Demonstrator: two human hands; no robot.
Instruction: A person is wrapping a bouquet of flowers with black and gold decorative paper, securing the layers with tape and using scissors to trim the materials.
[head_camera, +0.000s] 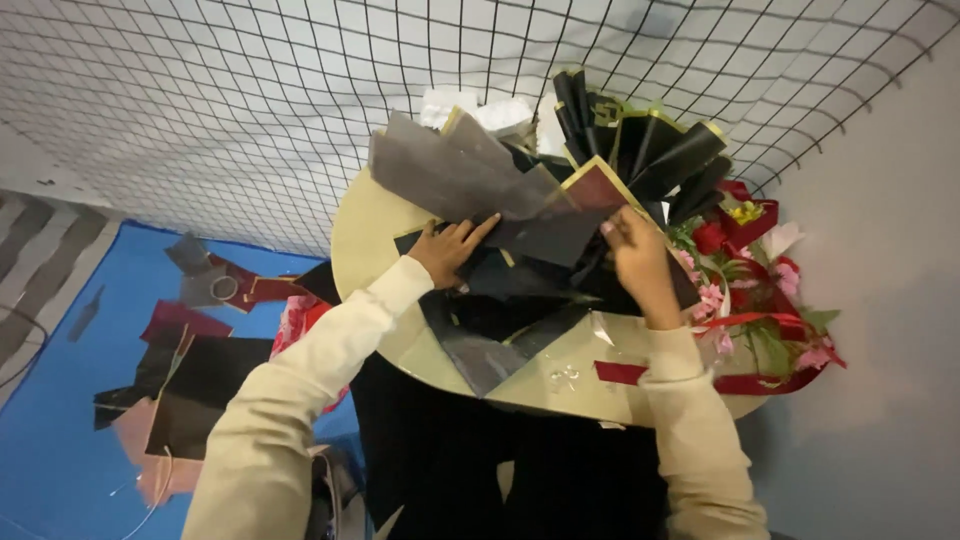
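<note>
A sheet of black wrapping paper with a gold edge (560, 215) lies fanned over other dark sheets near the middle of a round, pale gold tabletop (365, 225). The left hand (452, 248) presses flat on the paper's lower left part, fingers spread and pointing toward the sheet's centre. The right hand (635, 255) pinches the paper's right edge, fingers closed on it, wrist bent upward. Both arms, in cream sleeves, reach up from the lower edge of the view.

Behind the paper stands a cluster of black rolled cones with gold rims (650, 145), and white foam blocks (480, 108) sit just beside them. At the right rim of the tabletop lies a bunch of red and pink flowers (745, 265) with green leaves and a red ribbon (690, 378) trailing along the edge.

A black wire grid (250, 100) covers the white wall beyond. To the left, well below the tabletop, a blue floor mat (60, 400) carries scattered black, dark red and pink paper scraps (190, 375). A plain grey wall is on the right.
</note>
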